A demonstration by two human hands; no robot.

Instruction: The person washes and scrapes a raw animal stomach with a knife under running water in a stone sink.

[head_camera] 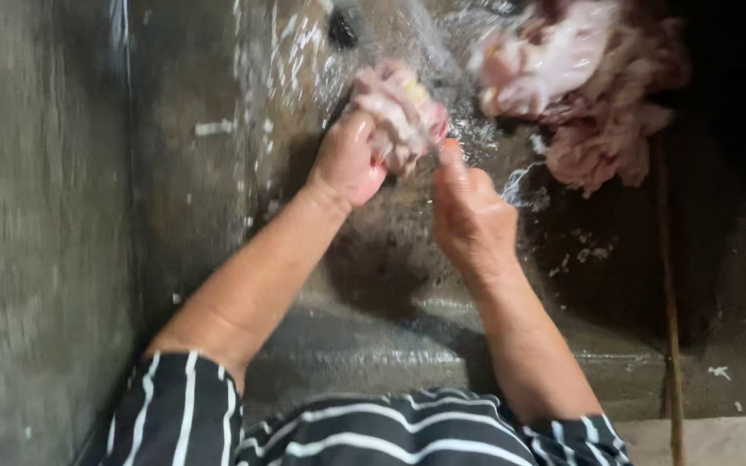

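Raw meat piece point(399, 112): my left hand point(347, 160) is gripping it under running water; my right hand point(468, 211), at four o'clock, is pinching it to rinse.

Two hands, one piece of raw meat, one heap in a wet concrete sink

One left hand point(347, 160) and one right hand point(470, 216); one pale meat piece point(401, 108); one heap of raw meat point(584, 86); one concrete sink point(373, 345); two striped sleeves point(179, 414).

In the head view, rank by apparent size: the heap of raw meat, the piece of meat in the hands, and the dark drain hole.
1. Heap of raw meat
2. Piece of meat, held by both hands
3. Drain hole
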